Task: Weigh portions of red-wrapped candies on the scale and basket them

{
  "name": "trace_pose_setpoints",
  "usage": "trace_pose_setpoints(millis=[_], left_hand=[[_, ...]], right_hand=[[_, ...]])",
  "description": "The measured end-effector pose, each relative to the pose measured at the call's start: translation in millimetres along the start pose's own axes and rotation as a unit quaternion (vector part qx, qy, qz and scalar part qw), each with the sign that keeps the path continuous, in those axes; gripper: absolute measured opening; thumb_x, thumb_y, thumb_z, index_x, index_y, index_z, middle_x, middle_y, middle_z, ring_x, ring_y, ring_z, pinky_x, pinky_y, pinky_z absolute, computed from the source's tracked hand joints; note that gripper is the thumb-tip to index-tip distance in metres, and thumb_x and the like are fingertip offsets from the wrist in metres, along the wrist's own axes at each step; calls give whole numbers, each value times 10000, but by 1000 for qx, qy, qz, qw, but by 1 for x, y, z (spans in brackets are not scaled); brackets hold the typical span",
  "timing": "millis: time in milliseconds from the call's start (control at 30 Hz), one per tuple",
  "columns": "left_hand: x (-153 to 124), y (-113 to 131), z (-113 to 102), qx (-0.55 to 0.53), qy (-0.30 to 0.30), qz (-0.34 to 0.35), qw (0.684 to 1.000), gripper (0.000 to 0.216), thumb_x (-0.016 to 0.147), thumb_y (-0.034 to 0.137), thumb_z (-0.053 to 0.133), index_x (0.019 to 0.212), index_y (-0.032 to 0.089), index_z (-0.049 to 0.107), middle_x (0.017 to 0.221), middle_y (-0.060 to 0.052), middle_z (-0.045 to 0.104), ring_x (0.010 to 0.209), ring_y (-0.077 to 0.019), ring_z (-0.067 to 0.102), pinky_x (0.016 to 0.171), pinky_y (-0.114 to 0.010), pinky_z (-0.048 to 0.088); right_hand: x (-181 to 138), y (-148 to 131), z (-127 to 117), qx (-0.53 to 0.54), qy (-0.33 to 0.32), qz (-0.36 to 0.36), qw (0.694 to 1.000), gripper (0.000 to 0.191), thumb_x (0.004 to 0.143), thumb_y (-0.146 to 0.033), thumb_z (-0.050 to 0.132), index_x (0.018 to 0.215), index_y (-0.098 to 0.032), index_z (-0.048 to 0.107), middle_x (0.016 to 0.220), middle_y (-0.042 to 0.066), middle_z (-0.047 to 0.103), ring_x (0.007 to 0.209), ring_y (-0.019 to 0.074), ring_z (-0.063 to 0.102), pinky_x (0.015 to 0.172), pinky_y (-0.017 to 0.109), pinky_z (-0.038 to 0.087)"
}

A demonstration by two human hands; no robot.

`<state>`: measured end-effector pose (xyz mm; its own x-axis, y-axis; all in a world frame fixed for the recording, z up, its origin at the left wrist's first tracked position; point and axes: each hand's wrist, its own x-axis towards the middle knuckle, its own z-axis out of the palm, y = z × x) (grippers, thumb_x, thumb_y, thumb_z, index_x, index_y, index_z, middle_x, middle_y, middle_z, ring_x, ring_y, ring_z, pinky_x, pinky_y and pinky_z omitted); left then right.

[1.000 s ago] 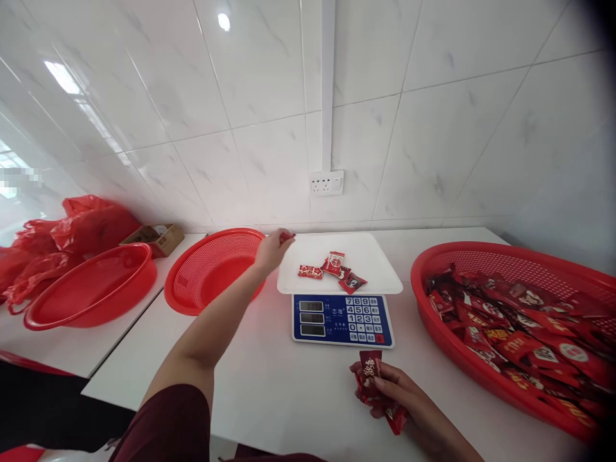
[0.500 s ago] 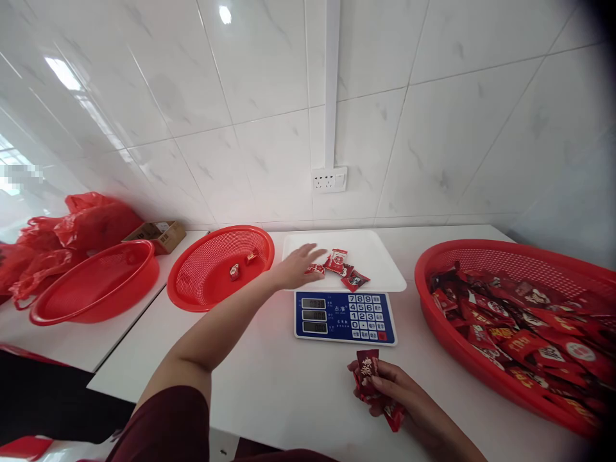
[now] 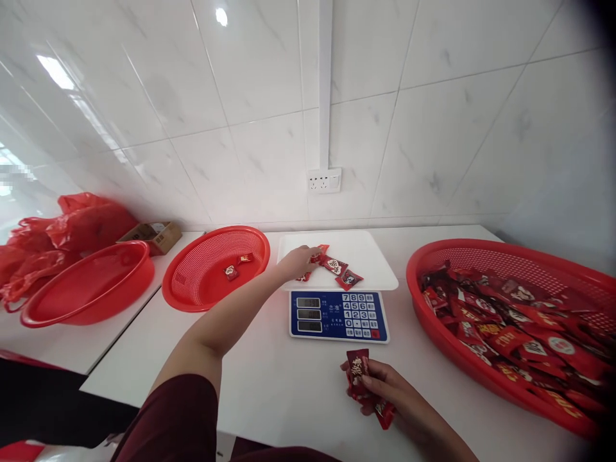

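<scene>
Single head-worn view; forward and down over nearby hands (image 3: 391, 389); tiled wall (image 3: 269, 170) beyond

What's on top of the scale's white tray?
Two red packets show clearly on the white tray. More red wrapper shows around the left hand, which partly covers it; the count there cannot be told.

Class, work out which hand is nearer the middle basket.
Left. The left hand is just right of the basket, over the scale; the right hand is farther right, nearer the body.

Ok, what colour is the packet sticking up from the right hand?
The packet is dark red with pale writing; the head view shows it best.
</scene>
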<state>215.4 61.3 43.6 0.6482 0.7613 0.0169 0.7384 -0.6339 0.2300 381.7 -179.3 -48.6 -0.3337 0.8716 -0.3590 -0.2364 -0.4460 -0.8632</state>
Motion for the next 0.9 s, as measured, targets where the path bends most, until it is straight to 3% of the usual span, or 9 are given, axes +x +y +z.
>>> trace_pose_setpoints(millis=[133, 233, 400, 500, 600, 700, 800, 900], left_hand=[[-6, -16, -8, -35, 57, -59, 996, 309, 843, 264, 467, 1139, 253, 555, 1069, -5, 629, 811, -116, 617, 732, -206, 488], [-19, -31, -27, -34, 97, -109, 989, 311, 862, 271, 415, 1141, 254, 553, 1024, -5, 648, 769, -113, 631, 692, -209, 502], [-60, -67, -66, 22, 144, -210, 967, 356, 871, 298, 369, 1181, 228, 529, 1135, -98, 604, 943, -238, 616, 779, -354, 489], [-76, -78, -72, 57, 133, -261, 954, 455, 832, 434, 445, 1201, 176, 512, 1213, -184, 547, 1092, -364, 526, 830, -487, 442], [-73, -60, -58, 67, 113, -228, 965, 570, 817, 537, 441, 1281, 206, 431, 1357, -155, 433, 1278, -343, 342, 973, -498, 334], [-51, -18, -31, 19, 58, -95, 994, 668, 829, 626, 334, 1376, 245, 283, 1457, -113, 294, 1358, -268, 203, 1050, -435, 259], [-19, 27, -4, -14, 8, -12, 1000, 833, 740, 738, 348, 1414, 287, 157, 1509, -115, 134, 1381, -314, 53, 1065, -510, 177], [9, 54, 12, -6, -53, -7, 999, 978, 633, 781, 444, 1420, 305, 111, 1515, -132, 57, 1362, -392, -36, 1034, -605, 117]], right_hand=[[0, -1, 1, -13, 1, 5, 1000, 500, 646, -534, 673, 990, -173, 638, 827, 69, 616, 769, 188, 592, 616, 282, 477], [-1, -2, 1, -13, 5, 0, 1000, 503, 655, -537, 664, 998, -169, 634, 827, 69, 610, 769, 186, 591, 615, 279, 480], [-1, -3, 1, -6, 0, -7, 1000, 455, 672, -513, 667, 973, -173, 630, 824, 58, 598, 769, 180, 585, 599, 268, 478], [0, -1, 1, -11, -14, -1, 1000, 454, 672, -517, 666, 963, -172, 620, 813, 59, 607, 746, 180, 592, 587, 269, 478], [2, 1, 0, -17, -31, 4, 999, 435, 692, -512, 653, 951, -164, 613, 809, 62, 615, 720, 170, 596, 590, 271, 476], [3, 2, -1, -17, -37, 0, 999, 426, 698, -502, 653, 955, -165, 616, 811, 60, 614, 718, 167, 595, 592, 272, 476], [2, 2, -1, -9, -27, -1, 1000, 437, 688, -498, 665, 968, -165, 620, 815, 60, 615, 719, 166, 593, 592, 273, 476], [-1, 2, 0, 1, -10, -5, 1000, 466, 667, -509, 676, 974, -161, 628, 802, 60, 614, 713, 168, 590, 584, 274, 473]])
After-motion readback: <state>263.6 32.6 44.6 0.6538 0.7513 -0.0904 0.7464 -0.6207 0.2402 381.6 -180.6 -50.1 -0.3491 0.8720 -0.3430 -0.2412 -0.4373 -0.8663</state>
